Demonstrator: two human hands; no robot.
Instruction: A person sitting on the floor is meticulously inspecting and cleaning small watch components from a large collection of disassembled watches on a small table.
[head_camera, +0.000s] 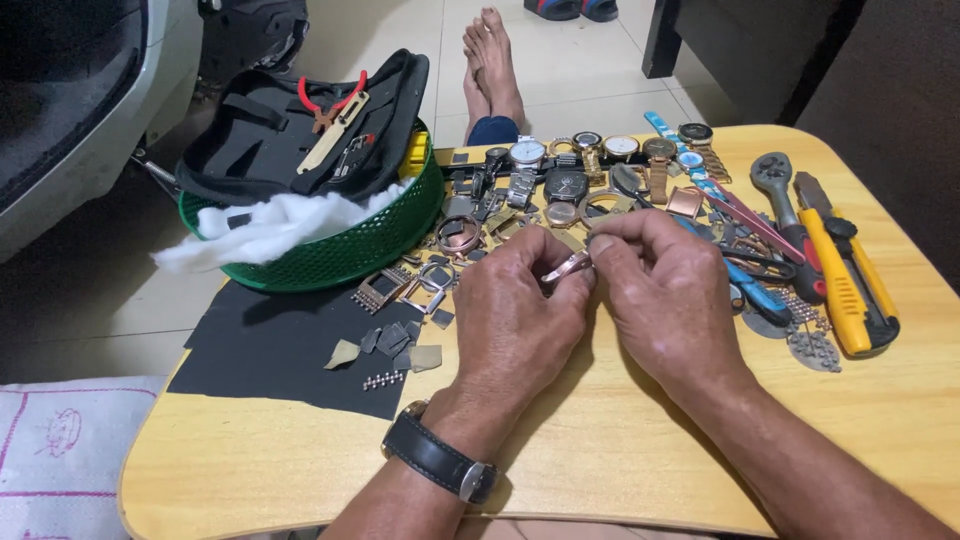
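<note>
Resting both wrists on the pale yellow wooden bench (620, 450), the person works close to the body, which steadies the fingers for fine work. The left hand (520, 310), with a black leather-strapped wristwatch (440, 462) on its wrist, is closed in a pinch around a small rose-gold curved metal watch part (566, 266), held just above the bench between the two hands. The right hand (660, 290) meets it from the other side, thumb and forefinger narrowed to a tight pinch on the same part's upper end; whether a tool sits in that pinch I cannot tell. To the left lies a black flat mat (270, 345) carrying small grey scraps and a short beaded link strip (383, 380), probably laid there so tiny pieces show up and do not roll. Just beyond the hands, loose watch cases, bezels and buckles are spread within easy reach, with a row of complete metal-banded wristwatches (600, 150) behind them. At right lie a yellow-and-black utility knife (850, 285) and a grey ratchet-headed tool (780, 185), side by side. At far left a green plastic mesh basket (350, 245) holds white cotton wadding (270, 225) and a black fabric tool pouch (300, 125) with red-handled pliers (335, 100). Beyond the bench are a pale tiled floor (570, 60) and bare feet (492, 60).
</note>
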